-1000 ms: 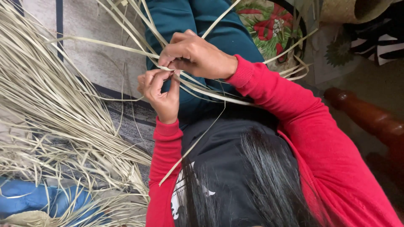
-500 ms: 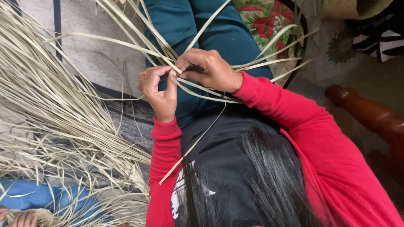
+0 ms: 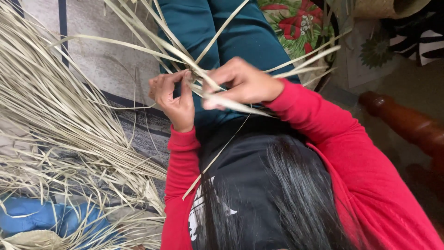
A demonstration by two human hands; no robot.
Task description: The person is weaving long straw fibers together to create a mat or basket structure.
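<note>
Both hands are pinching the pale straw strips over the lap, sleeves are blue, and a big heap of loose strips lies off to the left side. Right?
Not quite: the sleeves are red, not blue, as the head view shows. The left hand and right hand do pinch the straw strips over the lap, and the heap lies to the left.

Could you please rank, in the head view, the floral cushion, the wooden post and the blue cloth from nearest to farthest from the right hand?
From the right hand:
1. Floral cushion, just beyond it at the top.
2. Wooden post, off to the right side.
3. Blue cloth, far corner at bottom left, under the straw.
</note>
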